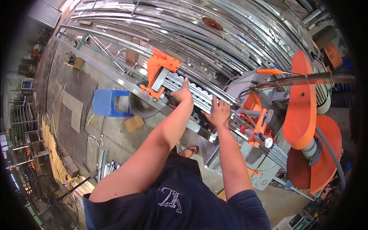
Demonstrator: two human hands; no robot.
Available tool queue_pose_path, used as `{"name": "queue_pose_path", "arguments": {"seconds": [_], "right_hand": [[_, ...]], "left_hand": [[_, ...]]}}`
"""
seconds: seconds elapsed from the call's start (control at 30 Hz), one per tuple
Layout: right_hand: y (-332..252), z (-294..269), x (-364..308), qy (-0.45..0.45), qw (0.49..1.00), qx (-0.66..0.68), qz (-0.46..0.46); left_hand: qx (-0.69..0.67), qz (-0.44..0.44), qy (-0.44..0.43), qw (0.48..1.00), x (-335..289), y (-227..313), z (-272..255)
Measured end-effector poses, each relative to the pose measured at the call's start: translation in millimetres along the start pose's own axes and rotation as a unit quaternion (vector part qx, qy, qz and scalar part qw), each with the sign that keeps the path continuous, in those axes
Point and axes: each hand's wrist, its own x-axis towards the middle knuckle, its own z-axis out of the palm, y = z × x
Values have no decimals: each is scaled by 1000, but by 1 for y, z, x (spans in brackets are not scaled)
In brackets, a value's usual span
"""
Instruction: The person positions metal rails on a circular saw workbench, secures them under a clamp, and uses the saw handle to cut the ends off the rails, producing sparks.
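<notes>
Several silvery metal profiles (199, 93) lie side by side along the bed of a machine, with a scalloped row between them. My left hand (183, 94) rests on them near their left end, thumb and index finger stretched apart; its other fingers are mostly hidden. Farther right, my right hand (219, 113) lies across the same profiles with its fingers spread. An orange end bracket (163, 65) stands at the profiles' left end, with a grey block (159, 79) against it. To the right of my right hand is an orange clamp assembly (260, 130).
A large orange saw guard (301, 103) and a dark red disc (301, 168) rise at the right. Long metal bars (172, 23) cover the floor beyond the machine. A blue stool (105, 102), a dark tub (143, 109) and a cardboard piece (134, 124) are at the left.
</notes>
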Motion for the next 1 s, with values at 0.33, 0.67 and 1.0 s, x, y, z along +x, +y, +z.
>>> {"name": "queue_pose_path", "arguments": {"seconds": [0.33,0.67,1.0], "right_hand": [[8,-13,-18,36,996,78,28],[49,-30,-327,168,912,258,272],[142,50,-518,-138,786,160,582]], "left_hand": [[5,140,18,990,1,-26,9],[77,97,28,992,22,-39,8],[107,23,-8,994,-16,-21,1]]}}
